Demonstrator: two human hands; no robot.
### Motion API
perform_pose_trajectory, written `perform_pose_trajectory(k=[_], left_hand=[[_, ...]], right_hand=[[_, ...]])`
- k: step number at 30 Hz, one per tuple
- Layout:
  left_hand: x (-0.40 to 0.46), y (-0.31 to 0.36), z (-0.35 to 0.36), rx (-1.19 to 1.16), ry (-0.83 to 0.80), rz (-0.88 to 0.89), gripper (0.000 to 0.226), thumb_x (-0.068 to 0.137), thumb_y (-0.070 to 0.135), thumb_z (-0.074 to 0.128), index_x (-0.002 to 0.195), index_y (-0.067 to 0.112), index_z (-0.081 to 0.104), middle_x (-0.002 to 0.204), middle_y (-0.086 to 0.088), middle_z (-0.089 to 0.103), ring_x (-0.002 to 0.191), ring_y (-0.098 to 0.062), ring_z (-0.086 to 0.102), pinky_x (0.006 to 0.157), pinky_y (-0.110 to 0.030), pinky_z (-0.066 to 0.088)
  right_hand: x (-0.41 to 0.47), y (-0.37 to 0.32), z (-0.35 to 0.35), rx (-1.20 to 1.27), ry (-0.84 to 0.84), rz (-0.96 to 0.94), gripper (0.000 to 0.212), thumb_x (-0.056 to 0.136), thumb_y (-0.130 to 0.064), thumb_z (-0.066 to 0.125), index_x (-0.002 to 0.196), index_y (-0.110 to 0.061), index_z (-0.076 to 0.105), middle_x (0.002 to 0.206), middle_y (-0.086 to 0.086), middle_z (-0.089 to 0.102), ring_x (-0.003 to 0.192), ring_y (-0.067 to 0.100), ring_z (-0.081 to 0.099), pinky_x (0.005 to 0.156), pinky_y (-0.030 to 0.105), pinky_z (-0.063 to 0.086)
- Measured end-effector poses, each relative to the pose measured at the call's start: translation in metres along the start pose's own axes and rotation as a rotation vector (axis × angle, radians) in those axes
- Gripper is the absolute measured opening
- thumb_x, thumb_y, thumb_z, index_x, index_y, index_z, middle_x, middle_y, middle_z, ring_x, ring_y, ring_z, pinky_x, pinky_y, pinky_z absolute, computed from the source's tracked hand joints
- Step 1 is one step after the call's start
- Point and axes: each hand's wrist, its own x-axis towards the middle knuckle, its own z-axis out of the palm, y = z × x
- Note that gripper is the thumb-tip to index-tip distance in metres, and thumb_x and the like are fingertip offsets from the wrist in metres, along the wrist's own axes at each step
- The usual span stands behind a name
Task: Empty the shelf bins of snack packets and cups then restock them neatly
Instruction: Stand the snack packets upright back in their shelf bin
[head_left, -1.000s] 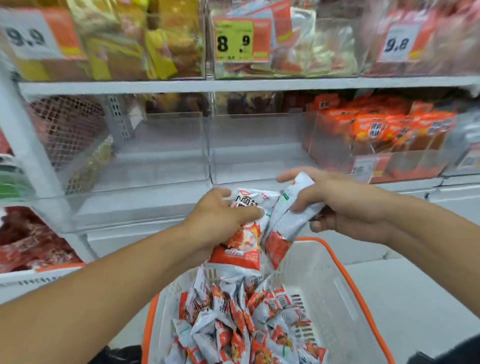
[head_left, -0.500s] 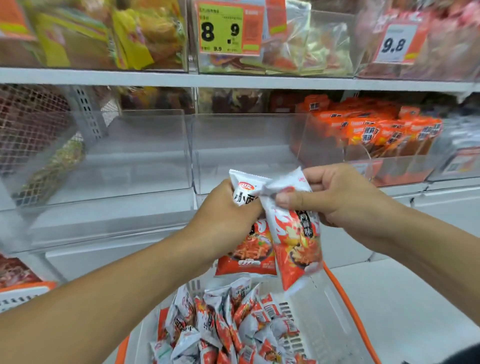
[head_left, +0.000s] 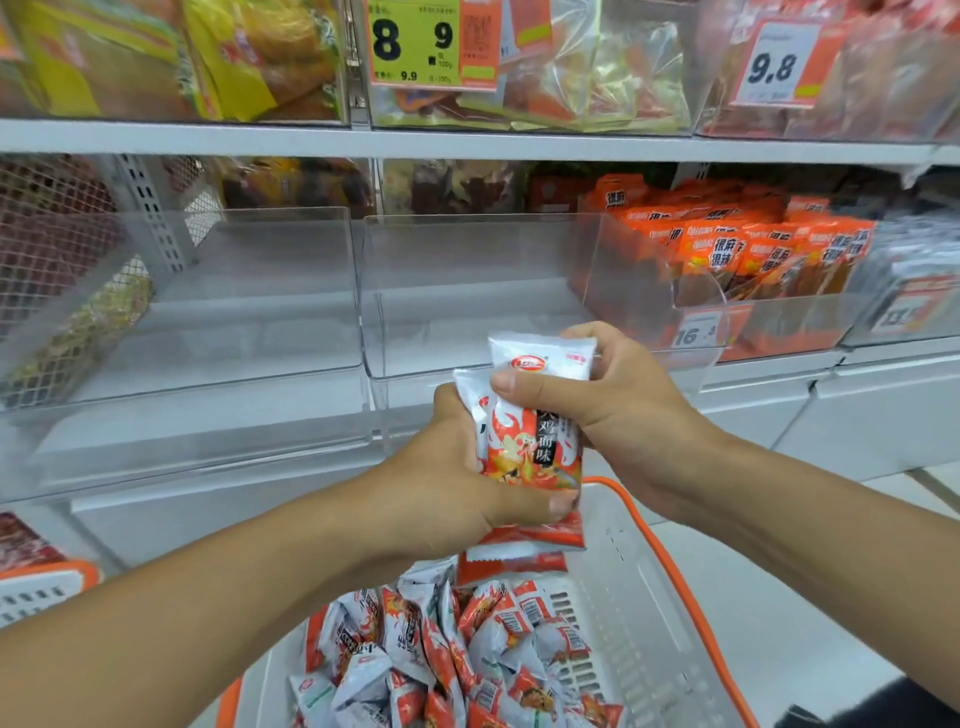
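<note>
Nearest you, the white basket (head_left: 644, 613) with an orange rim sits low in view, heaped with loose red-and-white snack packets (head_left: 457, 654). Just above the heap, both hands meet on a small stack of packets (head_left: 530, 431) held upright. Your left hand (head_left: 452, 483) grips the stack from the left and below, thumb curled across the lower front. Your right hand (head_left: 613, 395) clasps the top from the right, thumb pressed on the white upper part of the front packet. At least two packets show in the stack; how many more lie behind, you cannot tell. Beyond the hands, two clear plastic bins stand side by side on the middle shelf: the left bin (head_left: 249, 312) and the centre bin (head_left: 467, 291), neither holding packets. To their right, a third bin (head_left: 727, 317) is packed with orange packets (head_left: 737, 249) and carries a price label (head_left: 696, 332). On the shelf above, bagged snacks sit behind a yellow price tag (head_left: 415, 41) reading 8.9 and a white tag (head_left: 774, 67) reading 9.8.
</note>
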Motion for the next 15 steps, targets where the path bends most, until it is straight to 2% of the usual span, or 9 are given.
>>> perform_pose_trajectory(k=[1,3,4,6,8,10,12,15], left_hand=[[0.002,-0.002,-0.004,0.074,0.033,0.007,0.079,0.072,0.005,0.086,0.126,0.03,0.033,0.102,0.003,0.074,0.092,-0.013,0.073,0.081,-0.033,0.06],[0.005,-0.003,-0.01,0.196,0.068,0.028,0.084,0.065,0.013,0.089,0.126,0.032,0.033,0.106,0.004,0.072,0.096,-0.015,0.072,0.088,-0.04,0.058],[0.006,-0.003,-0.012,0.233,0.052,0.029,0.086,0.063,0.013,0.089,0.126,0.031,0.033,0.108,0.004,0.07,0.099,-0.016,0.071,0.089,-0.042,0.058],[0.005,-0.001,-0.013,0.268,-0.005,0.01,0.089,0.062,0.011,0.089,0.13,0.027,0.034,0.11,0.002,0.067,0.1,-0.016,0.07,0.09,-0.042,0.058],[0.003,0.001,-0.01,0.205,-0.033,0.039,0.091,0.059,0.013,0.091,0.131,0.028,0.037,0.109,0.0,0.07,0.098,-0.017,0.072,0.089,-0.043,0.058],[0.002,0.005,-0.007,0.176,-0.014,0.111,0.086,0.063,0.025,0.093,0.13,0.033,0.041,0.114,0.006,0.07,0.102,-0.011,0.07,0.091,-0.037,0.057],[0.001,0.006,-0.005,0.241,0.016,0.183,0.082,0.065,0.041,0.091,0.131,0.037,0.041,0.122,0.015,0.065,0.11,-0.001,0.064,0.094,-0.029,0.054],[0.002,0.005,-0.008,0.319,0.069,0.183,0.093,0.056,0.046,0.09,0.134,0.029,0.041,0.12,0.014,0.065,0.112,-0.002,0.063,0.096,-0.035,0.054]], right_hand=[[0.0,-0.004,-0.004,-0.043,-0.091,0.028,0.051,0.061,-0.018,0.084,0.106,-0.007,0.061,0.087,0.01,0.076,0.077,0.02,0.073,0.064,0.029,0.06],[0.001,-0.013,-0.015,-0.158,-0.275,0.064,0.044,0.065,-0.015,0.081,0.105,-0.005,0.069,0.099,0.014,0.076,0.089,0.024,0.073,0.082,0.034,0.06],[0.002,-0.014,-0.02,-0.219,-0.325,0.069,0.042,0.064,-0.014,0.083,0.104,-0.004,0.072,0.101,0.016,0.075,0.093,0.026,0.073,0.088,0.039,0.059],[0.003,-0.015,-0.026,-0.279,-0.312,0.067,0.047,0.059,-0.011,0.088,0.102,0.0,0.072,0.101,0.021,0.074,0.093,0.03,0.072,0.094,0.048,0.055],[0.005,-0.011,-0.025,-0.213,-0.249,0.056,0.053,0.057,-0.007,0.086,0.105,0.007,0.068,0.101,0.024,0.073,0.091,0.033,0.072,0.092,0.048,0.056],[0.006,-0.009,-0.02,-0.161,-0.241,0.039,0.052,0.059,-0.002,0.084,0.107,0.007,0.066,0.096,0.02,0.074,0.083,0.027,0.071,0.08,0.038,0.059],[0.004,-0.009,-0.014,-0.259,-0.287,0.022,0.045,0.063,-0.002,0.087,0.104,-0.001,0.069,0.09,0.013,0.075,0.079,0.019,0.07,0.072,0.029,0.057],[0.0,-0.011,-0.008,-0.406,-0.265,-0.015,0.033,0.064,-0.013,0.091,0.093,-0.008,0.075,0.087,0.011,0.076,0.072,0.017,0.069,0.069,0.029,0.053]])
